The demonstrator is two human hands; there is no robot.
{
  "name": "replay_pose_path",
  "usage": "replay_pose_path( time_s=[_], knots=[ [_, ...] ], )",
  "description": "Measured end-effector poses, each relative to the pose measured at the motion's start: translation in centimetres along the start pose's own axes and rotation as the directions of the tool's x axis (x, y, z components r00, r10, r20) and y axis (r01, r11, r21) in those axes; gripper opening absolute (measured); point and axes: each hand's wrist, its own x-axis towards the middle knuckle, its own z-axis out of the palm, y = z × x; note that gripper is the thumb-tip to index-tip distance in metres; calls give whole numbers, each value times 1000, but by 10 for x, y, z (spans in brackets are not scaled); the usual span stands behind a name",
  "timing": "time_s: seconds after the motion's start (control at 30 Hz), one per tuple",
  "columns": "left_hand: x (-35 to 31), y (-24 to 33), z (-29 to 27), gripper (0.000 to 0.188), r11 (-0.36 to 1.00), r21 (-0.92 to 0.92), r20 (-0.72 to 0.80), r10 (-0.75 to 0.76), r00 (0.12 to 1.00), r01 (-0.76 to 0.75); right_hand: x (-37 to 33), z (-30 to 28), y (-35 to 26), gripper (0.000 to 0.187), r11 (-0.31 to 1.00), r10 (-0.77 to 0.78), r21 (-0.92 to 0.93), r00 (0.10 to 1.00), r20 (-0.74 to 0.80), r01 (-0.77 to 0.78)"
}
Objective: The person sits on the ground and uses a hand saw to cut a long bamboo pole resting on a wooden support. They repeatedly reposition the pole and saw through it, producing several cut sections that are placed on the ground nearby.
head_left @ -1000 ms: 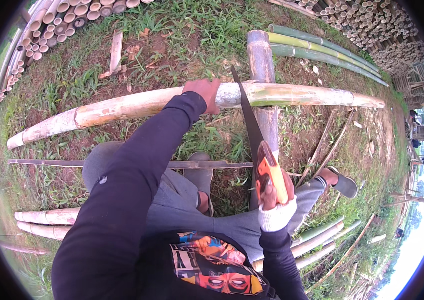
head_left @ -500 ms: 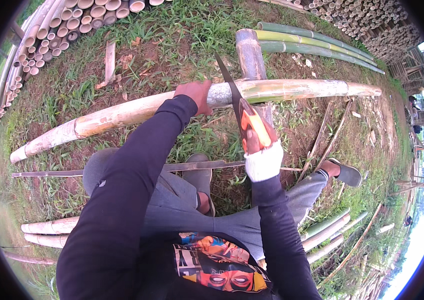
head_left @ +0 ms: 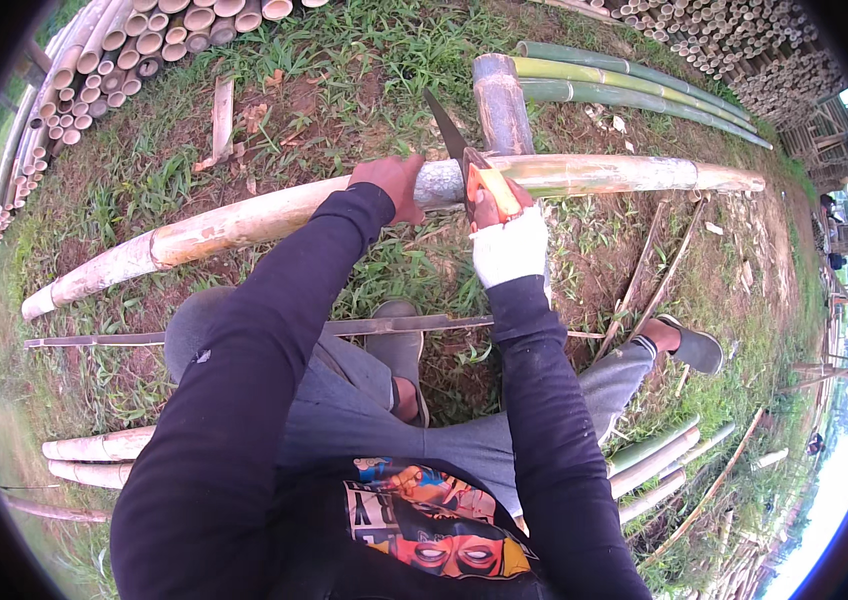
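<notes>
A thick pale bamboo pole (head_left: 244, 222) lies crosswise in front of me, propped on an upright-looking bamboo post section (head_left: 502, 105). My left hand (head_left: 390, 186) is wrapped round the pole, left of the saw. In my right hand (head_left: 500, 212), which has a white cuff at the wrist, is the orange handle of a handsaw (head_left: 485, 182). Its dark blade crosses the pole just right of my left hand, and the tip points away beyond the pole. How deep the blade sits in the bamboo is hidden.
Cut bamboo is stacked at the far left (head_left: 144, 45) and far right (head_left: 714, 30). Green poles (head_left: 634, 92) lie beyond the post. A thin split strip (head_left: 384, 326) runs across by my legs, and more poles (head_left: 654, 460) lie at the near right.
My right hand has pushed the saw away from me across the pole, so the handle now sits close against the bamboo. My left hand keeps its place.
</notes>
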Motion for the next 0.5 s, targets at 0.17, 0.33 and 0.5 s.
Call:
replay_pose_path(
  time_s=[0.17, 0.33, 0.5],
  knots=[
    [4, -4, 7, 81, 999, -37, -5, 11, 1000, -11, -182, -96, -54, 61, 977, 214, 0, 976, -40, -215],
    [8, -4, 12, 80, 999, -32, 10, -3, 1000, 3, -171, -78, -28, 43, 988, 108, -97, 987, -121, -120],
    [-9, 2, 5, 76, 1000, -13, -34, 28, 999, -28, -7, -2, 15, 30, 1000, -1, -27, 999, 54, 2]
  ],
)
